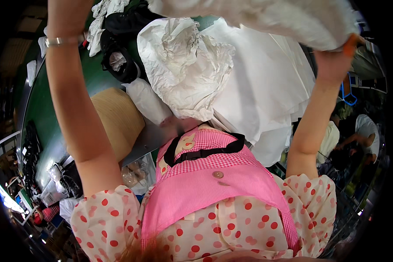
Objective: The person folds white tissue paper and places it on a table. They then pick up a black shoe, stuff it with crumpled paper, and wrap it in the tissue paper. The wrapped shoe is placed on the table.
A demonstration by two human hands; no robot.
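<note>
A large off-white, soft-looking piece (266,17), blurred by motion, stretches across the top of the head view; I cannot make out whether it is paper or cloth. My right hand (334,65) grips its right end, with something orange at the fingertips. My left hand (70,17) is raised at the upper left, a metal band on its wrist, and its fingers are cut off by the frame's top. Below, a crumpled white paper (183,65) lies beside a stack of flat white sheets (262,83).
Black shoes (120,61) stand on the green table (48,113) at the left. A white wrapped bundle (148,100) and a tan rounded block (118,118) lie nearer me. Another person (364,135) works far right, near a blue hanger (348,94).
</note>
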